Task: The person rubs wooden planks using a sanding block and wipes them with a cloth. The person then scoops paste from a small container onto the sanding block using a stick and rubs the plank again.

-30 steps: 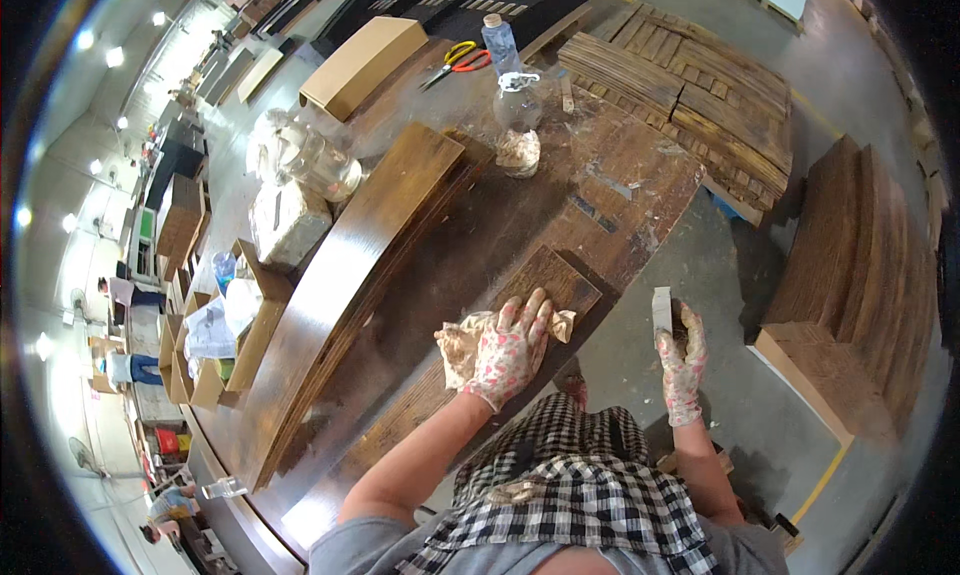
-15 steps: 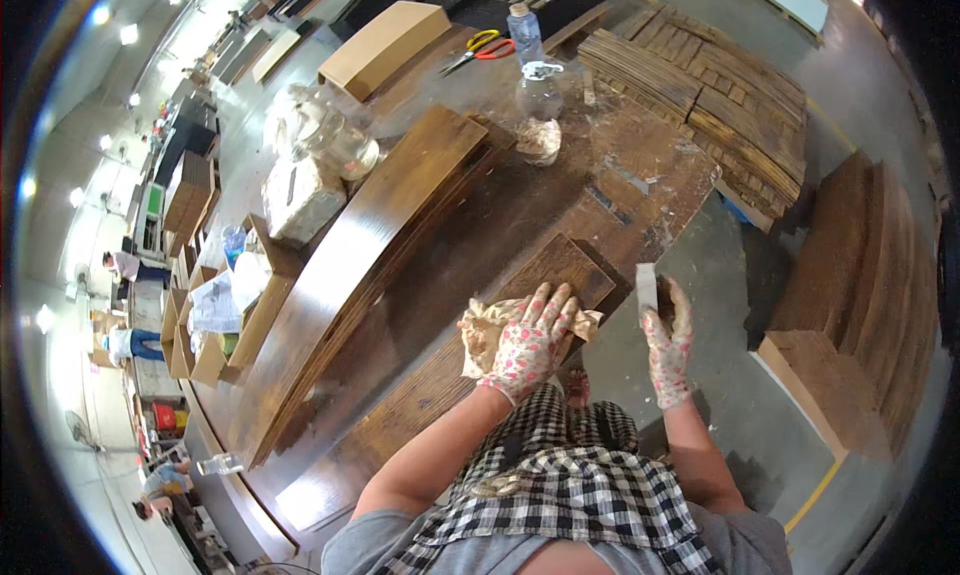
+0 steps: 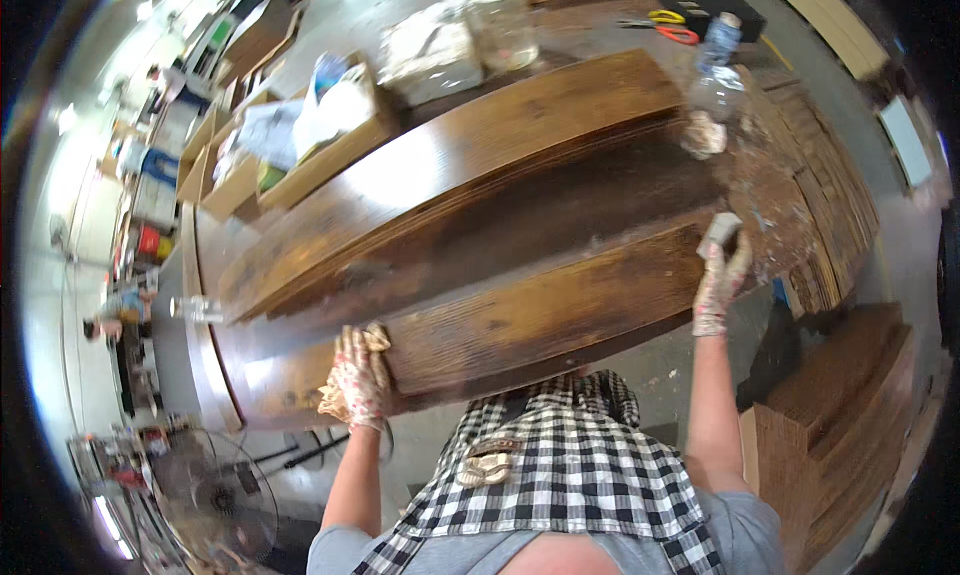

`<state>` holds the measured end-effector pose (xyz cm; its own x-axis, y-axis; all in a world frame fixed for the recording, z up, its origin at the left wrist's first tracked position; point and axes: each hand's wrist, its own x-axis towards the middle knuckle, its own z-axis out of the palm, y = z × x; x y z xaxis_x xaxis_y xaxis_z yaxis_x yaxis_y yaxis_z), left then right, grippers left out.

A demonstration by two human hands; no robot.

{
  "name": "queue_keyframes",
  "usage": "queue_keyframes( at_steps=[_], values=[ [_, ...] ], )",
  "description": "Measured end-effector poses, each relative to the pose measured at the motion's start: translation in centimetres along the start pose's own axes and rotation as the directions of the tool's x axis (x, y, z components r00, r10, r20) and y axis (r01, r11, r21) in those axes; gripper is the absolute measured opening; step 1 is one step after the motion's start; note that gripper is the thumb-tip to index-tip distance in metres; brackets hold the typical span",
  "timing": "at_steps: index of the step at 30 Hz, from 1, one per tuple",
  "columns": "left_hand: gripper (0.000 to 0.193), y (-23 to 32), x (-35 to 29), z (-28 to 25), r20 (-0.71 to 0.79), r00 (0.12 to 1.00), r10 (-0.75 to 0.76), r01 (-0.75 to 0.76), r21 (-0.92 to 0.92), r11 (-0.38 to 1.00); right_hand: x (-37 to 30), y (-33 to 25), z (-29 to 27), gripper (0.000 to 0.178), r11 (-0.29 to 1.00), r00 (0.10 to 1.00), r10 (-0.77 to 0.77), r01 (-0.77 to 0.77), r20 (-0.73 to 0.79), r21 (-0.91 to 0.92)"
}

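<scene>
A long brown wooden board point(image 3: 520, 320) lies across the near side of the worktable. My left hand point(image 3: 358, 380), in a white glove with a pink pattern, presses a crumpled tan cloth point(image 3: 376, 337) onto its left part. Some of the cloth sticks out beside the wrist. At the board's right end, my right hand point(image 3: 722, 283), in a matching glove, grips a small pale grey block point(image 3: 718, 233) and holds it upright. Whether the block touches the board I cannot tell. Beyond the board lies a stack of glossy brown boards point(image 3: 480, 145).
Scissors point(image 3: 672, 27), a plastic bottle point(image 3: 720, 40), a clear jar point(image 3: 715, 93) and a small stained cup point(image 3: 704, 135) stand at the back right. Cardboard boxes point(image 3: 285, 180) hold bags at the left. Wooden panels point(image 3: 840, 375) are stacked at right. A fan point(image 3: 215, 495) stands lower left.
My left hand has slid leftward along the board with the cloth. My right hand has moved from beside the board to its right end, still holding the block. The view has turned.
</scene>
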<state>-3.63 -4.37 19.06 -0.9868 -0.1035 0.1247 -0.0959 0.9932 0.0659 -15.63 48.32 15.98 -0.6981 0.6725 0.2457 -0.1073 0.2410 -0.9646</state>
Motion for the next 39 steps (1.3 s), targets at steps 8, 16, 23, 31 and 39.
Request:
queue_keyframes(
  at_steps=[8,16,23,31,39],
  values=[
    [0.044,-23.3,-2.9,0.1,-0.2,0.814,-0.545,0.581,0.273,0.767,1.4,1.4,0.6,0.05,0.972,0.995,-0.095,0.089,-0.017,-0.217],
    [0.041,-30.0,-0.1,-1.6,-0.11,0.576,-0.81,0.814,0.175,0.554,4.4,1.9,-0.7,0.058,0.932,0.998,0.033,-0.053,-0.062,-0.358],
    [0.038,-30.6,-0.7,-0.8,-0.172,0.576,-0.799,0.816,0.166,0.553,6.6,3.0,-1.1,0.072,0.898,0.995,0.037,-0.075,-0.095,-0.434],
    [0.038,-35.2,-2.1,-1.4,0.108,0.455,-0.884,0.809,-0.464,0.359,7.8,-7.1,1.8,0.076,0.985,0.99,0.088,-0.07,-0.112,0.158],
    [0.048,-35.1,-5.6,-5.4,0.265,0.425,-0.866,0.147,-0.964,-0.223,6.6,-8.8,-2.7,0.054,0.915,0.876,0.386,-0.325,-0.288,0.238]
  ],
)
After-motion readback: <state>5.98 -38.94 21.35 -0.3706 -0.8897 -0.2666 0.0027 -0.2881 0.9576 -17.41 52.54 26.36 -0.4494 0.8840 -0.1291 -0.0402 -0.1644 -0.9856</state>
